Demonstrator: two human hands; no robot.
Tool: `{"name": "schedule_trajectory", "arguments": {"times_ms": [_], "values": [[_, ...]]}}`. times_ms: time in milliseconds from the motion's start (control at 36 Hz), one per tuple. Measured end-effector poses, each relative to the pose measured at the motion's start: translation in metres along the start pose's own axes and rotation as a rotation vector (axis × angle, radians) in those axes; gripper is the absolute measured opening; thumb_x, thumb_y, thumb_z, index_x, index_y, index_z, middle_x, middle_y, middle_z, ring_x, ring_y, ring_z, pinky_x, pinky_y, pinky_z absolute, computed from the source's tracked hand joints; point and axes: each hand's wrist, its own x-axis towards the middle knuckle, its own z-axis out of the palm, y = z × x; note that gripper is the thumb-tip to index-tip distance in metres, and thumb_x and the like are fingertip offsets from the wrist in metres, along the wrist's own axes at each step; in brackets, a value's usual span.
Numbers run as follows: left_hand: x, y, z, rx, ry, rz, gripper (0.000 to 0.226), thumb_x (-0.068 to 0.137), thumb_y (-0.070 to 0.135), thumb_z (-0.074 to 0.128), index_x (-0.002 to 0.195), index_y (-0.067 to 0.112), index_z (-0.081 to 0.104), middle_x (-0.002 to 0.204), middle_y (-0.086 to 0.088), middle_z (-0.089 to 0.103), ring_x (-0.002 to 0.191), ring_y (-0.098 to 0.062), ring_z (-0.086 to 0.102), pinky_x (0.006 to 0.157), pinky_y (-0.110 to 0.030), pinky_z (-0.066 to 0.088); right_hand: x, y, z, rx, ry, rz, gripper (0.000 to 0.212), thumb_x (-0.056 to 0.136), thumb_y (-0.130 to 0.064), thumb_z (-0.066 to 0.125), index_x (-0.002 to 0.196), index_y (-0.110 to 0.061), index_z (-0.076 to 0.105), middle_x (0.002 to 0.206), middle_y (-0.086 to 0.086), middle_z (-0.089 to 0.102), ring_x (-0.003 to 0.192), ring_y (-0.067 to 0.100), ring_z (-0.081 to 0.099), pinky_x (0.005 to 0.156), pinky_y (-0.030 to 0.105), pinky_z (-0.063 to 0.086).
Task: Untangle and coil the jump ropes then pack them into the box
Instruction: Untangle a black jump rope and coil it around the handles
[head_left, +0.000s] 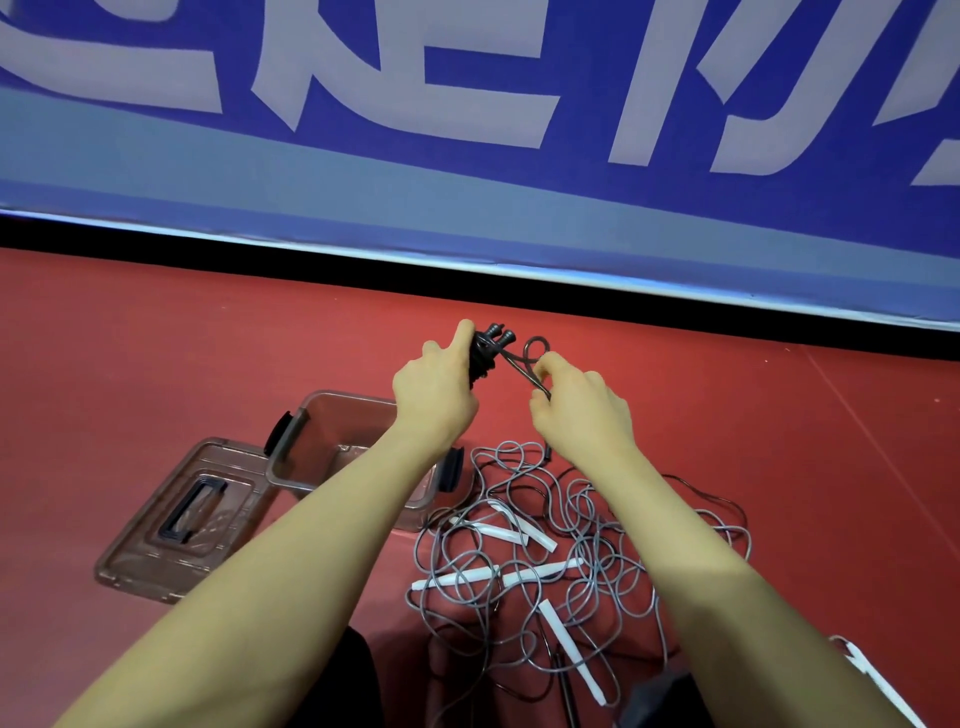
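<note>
Both hands are up over the red floor (156, 353). The left hand (434, 395) grips a black jump rope (491, 348), bundled, its handle ends poking out above the fingers. The right hand (582, 410) pinches a loop of that rope's cord. Below, the grey ropes (545, 561) lie in a tangle, partly hidden by the forearms. The open box (332, 431) sits beside them, its lid (182, 519) just left.

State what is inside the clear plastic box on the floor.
The box shows only its bare bottom through the open top; no rope is visible inside. The left forearm covers its near right part, so that corner cannot be checked.
</note>
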Motion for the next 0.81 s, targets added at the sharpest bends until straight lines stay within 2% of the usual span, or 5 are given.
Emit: {"name": "schedule_trajectory", "arguments": {"times_ms": [222,444,556,750,806], "values": [[0.002,-0.001,-0.002,-0.119,0.047,-0.01,0.051,0.083,0.008,0.053,0.129,0.02,0.034,0.087,-0.008,0.045,0.067,-0.033,0.047,0.058,-0.034,0.034,-0.001,0.002,0.0,-0.095,0.003,0.049,0.019,0.089,-0.012,0.046,0.101,-0.012,0.061,0.096,0.011,0.064,0.09,0.035,0.059,0.068,0.031,0.033],[0.007,-0.002,-0.001,-0.422,0.018,0.022,0.059,0.074,0.004,0.057,0.129,0.021,0.044,0.101,-0.009,0.065,0.09,-0.039,0.059,0.076,-0.038,0.049,0.007,0.016,0.009,0.061,-0.111,0.148,0.022,0.097,-0.022,0.048,0.111,-0.019,0.066,0.106,0.006,0.067,0.103,0.03,0.06,0.076,0.035,0.04],[0.006,-0.008,-0.002,-0.587,-0.053,0.112,0.037,0.07,0.001,0.06,0.103,0.018,0.056,0.084,-0.003,0.064,0.078,-0.026,0.059,0.068,-0.033,0.048,0.01,0.022,0.011,0.116,-0.112,0.14,0.019,0.097,-0.026,0.049,0.102,-0.023,0.067,0.1,0.003,0.068,0.096,0.028,0.06,0.075,0.034,0.042],[0.004,-0.01,-0.013,-0.688,-0.189,0.396,0.049,0.065,-0.01,0.065,0.087,0.031,0.051,0.075,0.01,0.056,0.064,0.0,0.047,0.058,-0.012,0.036,0.01,0.031,0.008,0.035,-0.115,0.097,0.029,0.097,-0.017,0.045,0.112,-0.031,0.067,0.108,-0.002,0.067,0.105,0.025,0.059,0.081,0.034,0.045],[0.002,-0.012,-0.013,-0.688,-0.26,0.459,0.052,0.064,-0.014,0.065,0.083,0.033,0.051,0.074,0.011,0.054,0.062,0.002,0.047,0.057,-0.01,0.035,0.009,0.035,0.006,-0.006,-0.091,0.067,0.033,0.095,-0.009,0.043,0.097,-0.031,0.067,0.091,-0.003,0.066,0.102,0.027,0.058,0.086,0.036,0.043]]}}
